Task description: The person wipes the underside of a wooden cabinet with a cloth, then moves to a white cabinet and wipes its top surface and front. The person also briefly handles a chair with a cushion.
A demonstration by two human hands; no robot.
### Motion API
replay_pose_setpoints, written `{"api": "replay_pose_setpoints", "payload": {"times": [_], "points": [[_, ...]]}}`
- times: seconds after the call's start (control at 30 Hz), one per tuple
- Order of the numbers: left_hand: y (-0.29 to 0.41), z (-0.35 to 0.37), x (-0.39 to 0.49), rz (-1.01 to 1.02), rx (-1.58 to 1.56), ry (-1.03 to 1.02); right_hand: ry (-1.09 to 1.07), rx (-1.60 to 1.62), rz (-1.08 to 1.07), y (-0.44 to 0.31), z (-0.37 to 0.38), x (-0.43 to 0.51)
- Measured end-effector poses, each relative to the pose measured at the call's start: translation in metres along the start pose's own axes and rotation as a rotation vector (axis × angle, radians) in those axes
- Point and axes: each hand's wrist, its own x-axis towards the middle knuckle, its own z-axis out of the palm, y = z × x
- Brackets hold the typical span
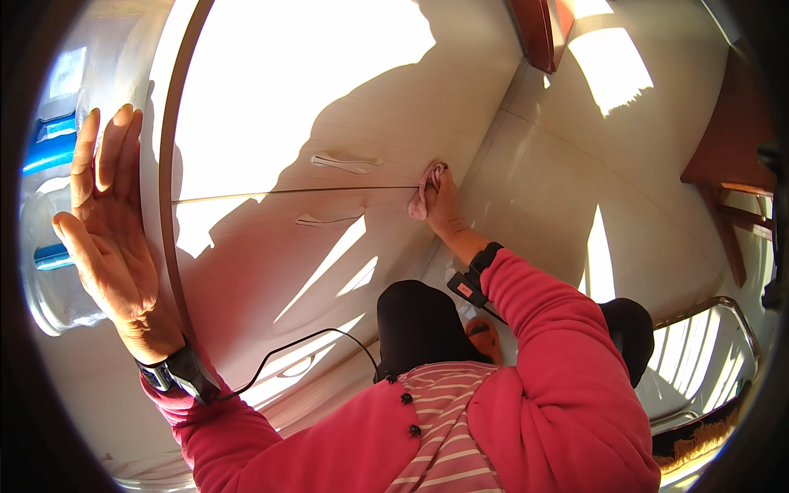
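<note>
My right hand (449,209) grips a bunched pink cloth (419,203) against the lower part of a pale wood-grain cabinet door (382,132), close to the floor. The cloth lies near the seam between this door and the neighbouring one (246,246). Two curved handles, one (347,162) on each door, sit to the left of the cloth. At the cabinet's brown-edged top (167,142), my left hand (117,252) is empty, palm towards me and fingers extended. Clear plastic containers (55,296) with blue parts stand beside it, partly hidden by the fingers.
Pale floor tiles (542,166) run along the cabinet base. A red-brown wooden leg (536,37) stands at the far end, and wooden furniture (733,135) at the right. Nearer are a metal-framed seat (749,333) and an orange sandal (484,339). A black cable (296,336) trails from my left wrist.
</note>
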Motion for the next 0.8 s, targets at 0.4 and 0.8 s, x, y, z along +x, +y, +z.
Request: {"api": "replay_pose_setpoints", "payload": {"times": [0.4, 0.8], "points": [[0.001, -0.008, 0.003, 0.011, 0.069, -0.079, 0.000, -0.197, 0.192, 0.162, -0.010, 0.057], [-0.002, -0.009, -0.001, 0.034, 0.060, -0.046, 0.121, -0.156, -0.235, 0.003, -0.060, 0.110]]}}
